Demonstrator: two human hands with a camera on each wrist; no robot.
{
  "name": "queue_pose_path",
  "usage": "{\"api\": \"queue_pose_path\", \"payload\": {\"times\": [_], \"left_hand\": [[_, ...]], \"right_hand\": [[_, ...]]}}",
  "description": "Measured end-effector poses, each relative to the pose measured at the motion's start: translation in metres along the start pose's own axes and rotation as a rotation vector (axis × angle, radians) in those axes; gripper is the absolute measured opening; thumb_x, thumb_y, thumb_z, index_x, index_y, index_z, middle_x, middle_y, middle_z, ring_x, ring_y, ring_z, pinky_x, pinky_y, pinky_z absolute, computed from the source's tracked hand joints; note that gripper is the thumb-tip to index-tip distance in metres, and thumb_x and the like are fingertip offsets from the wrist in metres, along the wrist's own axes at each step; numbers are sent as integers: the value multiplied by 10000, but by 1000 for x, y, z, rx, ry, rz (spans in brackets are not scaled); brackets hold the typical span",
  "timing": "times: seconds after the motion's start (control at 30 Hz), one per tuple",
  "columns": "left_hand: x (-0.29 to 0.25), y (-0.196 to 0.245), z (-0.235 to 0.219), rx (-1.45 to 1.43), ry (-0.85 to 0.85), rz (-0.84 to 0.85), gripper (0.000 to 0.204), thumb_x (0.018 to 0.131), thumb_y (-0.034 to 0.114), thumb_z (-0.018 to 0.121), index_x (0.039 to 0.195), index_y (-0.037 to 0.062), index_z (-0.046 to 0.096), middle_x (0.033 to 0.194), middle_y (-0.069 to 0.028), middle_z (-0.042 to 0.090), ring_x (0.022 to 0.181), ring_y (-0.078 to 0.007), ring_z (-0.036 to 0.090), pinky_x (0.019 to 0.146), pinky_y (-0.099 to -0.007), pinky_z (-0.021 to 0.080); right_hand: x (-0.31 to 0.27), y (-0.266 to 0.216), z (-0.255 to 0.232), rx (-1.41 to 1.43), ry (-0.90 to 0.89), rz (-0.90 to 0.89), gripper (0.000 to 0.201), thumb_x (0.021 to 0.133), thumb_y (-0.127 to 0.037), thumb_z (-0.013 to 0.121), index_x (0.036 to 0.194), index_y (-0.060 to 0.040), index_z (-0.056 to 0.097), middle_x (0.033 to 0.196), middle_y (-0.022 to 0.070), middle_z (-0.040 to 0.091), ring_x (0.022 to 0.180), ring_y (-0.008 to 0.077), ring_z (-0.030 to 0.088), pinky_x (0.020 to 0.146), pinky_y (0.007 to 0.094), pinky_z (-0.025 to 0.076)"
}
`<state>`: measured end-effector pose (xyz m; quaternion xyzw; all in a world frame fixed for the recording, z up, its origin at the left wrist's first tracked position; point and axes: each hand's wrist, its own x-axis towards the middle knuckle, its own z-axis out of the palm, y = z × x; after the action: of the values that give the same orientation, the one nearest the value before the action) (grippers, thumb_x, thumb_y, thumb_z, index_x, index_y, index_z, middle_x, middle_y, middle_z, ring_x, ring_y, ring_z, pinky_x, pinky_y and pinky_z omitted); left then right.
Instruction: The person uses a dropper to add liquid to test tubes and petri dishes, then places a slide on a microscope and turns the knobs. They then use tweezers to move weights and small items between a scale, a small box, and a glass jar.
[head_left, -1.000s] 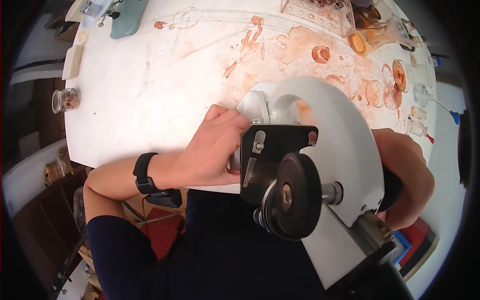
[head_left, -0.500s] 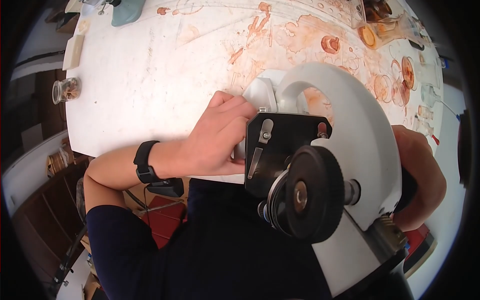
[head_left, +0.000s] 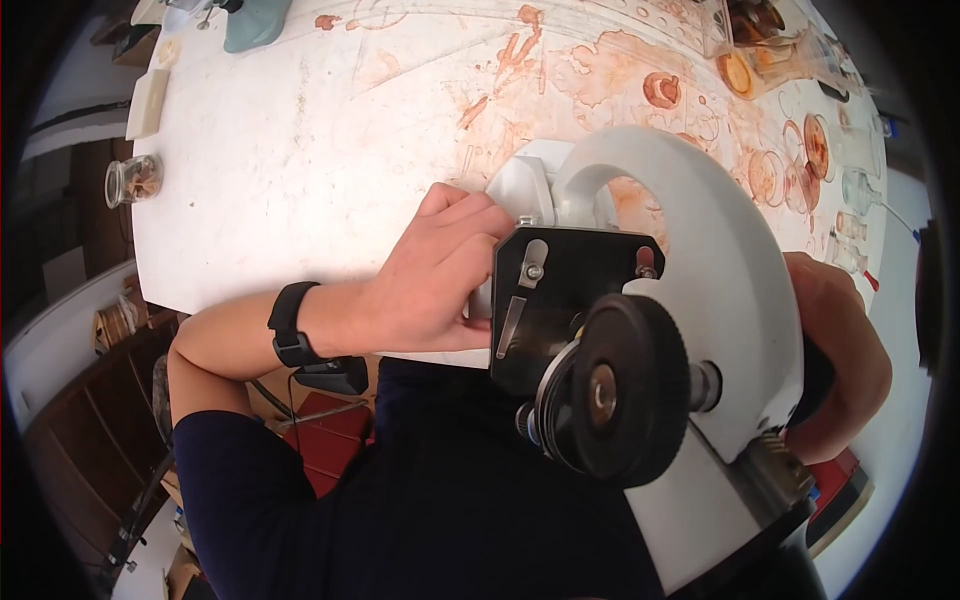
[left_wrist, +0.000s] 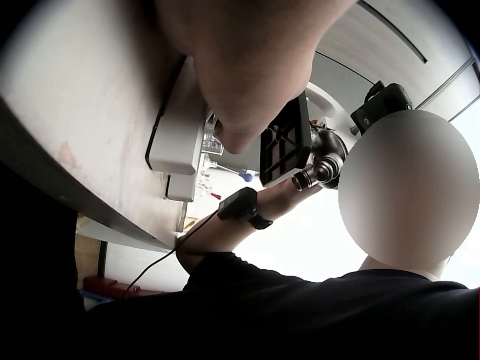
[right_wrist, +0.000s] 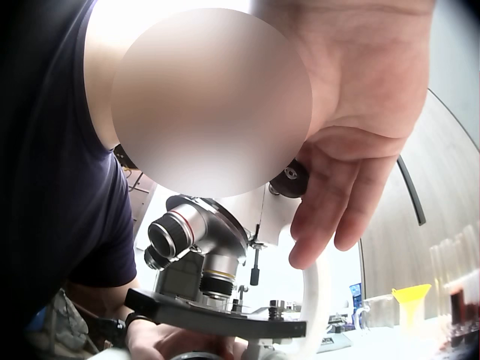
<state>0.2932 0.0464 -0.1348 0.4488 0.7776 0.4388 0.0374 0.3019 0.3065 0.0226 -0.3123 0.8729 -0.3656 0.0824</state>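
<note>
A white microscope (head_left: 730,240) stands before me, its black stage (head_left: 570,290) facing up and a large black focus knob (head_left: 635,390) on the near side. My left hand (head_left: 425,270) has its fingers curled beneath the stage edge. In the right wrist view, that hand is behind a round black-rimmed part (right_wrist: 196,355); its fingertips are mostly hidden. My right hand (head_left: 845,350) curls round the black focus knob (head_left: 818,378) on the far side of the microscope's arm. Silver objectives (right_wrist: 219,274) point down over the stage in the right wrist view.
The white table (head_left: 300,200) has reddish-brown stains. A glass jar (head_left: 133,181) stands at the left edge, a pale block (head_left: 147,104) above it. Stained glassware (head_left: 815,145) lies at the right. A yellow funnel (right_wrist: 411,296) appears in the right wrist view.
Between one second and half a second ago, the microscope and both hands shifted slightly right in the head view. Since then they have stayed nearly still, with the same grips.
</note>
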Motion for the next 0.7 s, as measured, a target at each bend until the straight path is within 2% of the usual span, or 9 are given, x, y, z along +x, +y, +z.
{"api": "queue_pose_path", "payload": {"times": [0.07,0.33,0.43,0.53,0.57,0.7], "left_hand": [[0,1,-1,-29,54,10,535,617,257,865,853,81,418,982,-150,556,817,-314,527,786,-425,372],[1,1,0,-4,-21,-24,546,607,253,871,851,86,412,985,-150,556,824,-315,528,792,-428,374],[0,1,0,-18,-40,-46,549,606,252,872,853,87,410,985,-147,554,826,-316,527,793,-429,373],[-1,-3,2,-47,-57,-63,550,611,254,873,855,88,409,985,-147,553,829,-317,528,792,-428,372],[-2,-5,3,-58,-65,-69,549,613,256,873,855,87,409,985,-148,553,831,-318,528,790,-428,372],[-6,-9,8,-38,-57,-42,549,616,259,872,856,87,409,984,-147,552,829,-319,530,788,-426,371]], "right_hand": [[1,-1,0,1,-7,13,682,514,-236,863,1097,52,654,831,171,680,686,337,689,589,355,536],[5,-10,-5,-5,-75,116,675,524,-254,860,1094,45,656,811,166,671,673,328,688,588,350,533],[6,-12,-21,10,-339,261,484,717,-108,813,1117,81,616,1027,124,720,906,132,707,865,277,561],[-6,16,-11,228,-296,141,633,587,-100,839,1149,95,621,1016,143,720,874,160,717,853,291,562],[-8,16,-10,228,-296,142,633,587,-100,839,1149,95,621,1016,143,720,874,160,717,853,291,562],[-6,11,-3,135,-119,14,699,546,-143,860,1154,99,614,957,183,712,786,251,717,728,336,576]]}}
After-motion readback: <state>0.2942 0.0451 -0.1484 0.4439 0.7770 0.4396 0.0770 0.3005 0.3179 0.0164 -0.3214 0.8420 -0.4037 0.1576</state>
